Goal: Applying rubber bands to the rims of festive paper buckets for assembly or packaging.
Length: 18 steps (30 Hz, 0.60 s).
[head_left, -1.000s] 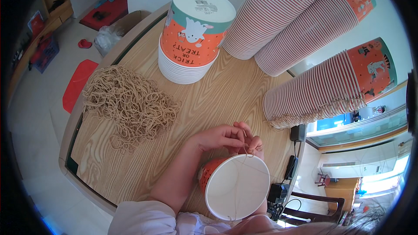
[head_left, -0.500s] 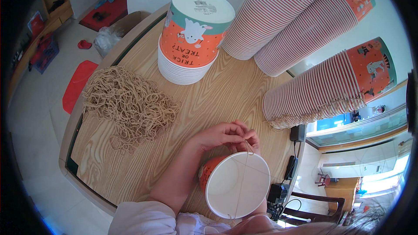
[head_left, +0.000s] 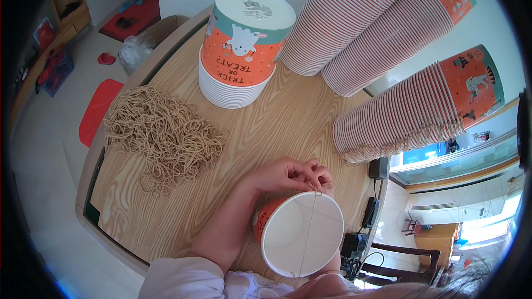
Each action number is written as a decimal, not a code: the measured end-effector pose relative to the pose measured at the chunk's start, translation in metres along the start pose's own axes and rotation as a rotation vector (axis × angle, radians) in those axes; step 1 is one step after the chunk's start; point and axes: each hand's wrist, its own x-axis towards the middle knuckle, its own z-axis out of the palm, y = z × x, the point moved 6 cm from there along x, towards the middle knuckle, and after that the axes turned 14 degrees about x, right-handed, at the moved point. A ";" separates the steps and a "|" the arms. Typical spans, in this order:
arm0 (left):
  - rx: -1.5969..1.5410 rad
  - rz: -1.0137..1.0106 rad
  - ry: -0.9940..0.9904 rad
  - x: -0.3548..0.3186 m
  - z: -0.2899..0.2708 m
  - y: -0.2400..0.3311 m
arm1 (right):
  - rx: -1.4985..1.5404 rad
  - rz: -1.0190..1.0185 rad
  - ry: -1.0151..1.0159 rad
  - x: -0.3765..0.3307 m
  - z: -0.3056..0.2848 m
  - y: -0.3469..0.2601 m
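Paper bucket (head_left: 288,232), white inside, orange outside

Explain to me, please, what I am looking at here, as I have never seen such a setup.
There is no machine: these are a person's bare left hand and right hand, seen from above by a fisheye camera worn on the head, which bends straight edges. The hands meet at the rim of an orange paper bucket, its white inside facing us, with a thin cord across its mouth. Which fingers grip the cord is too small to tell. On the wooden table lie a tangled heap of cord and an upside-down bucket stack.
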 end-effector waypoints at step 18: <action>-0.374 0.042 0.150 -0.006 -0.012 -0.013 | -0.105 0.024 -0.034 0.000 0.023 -0.021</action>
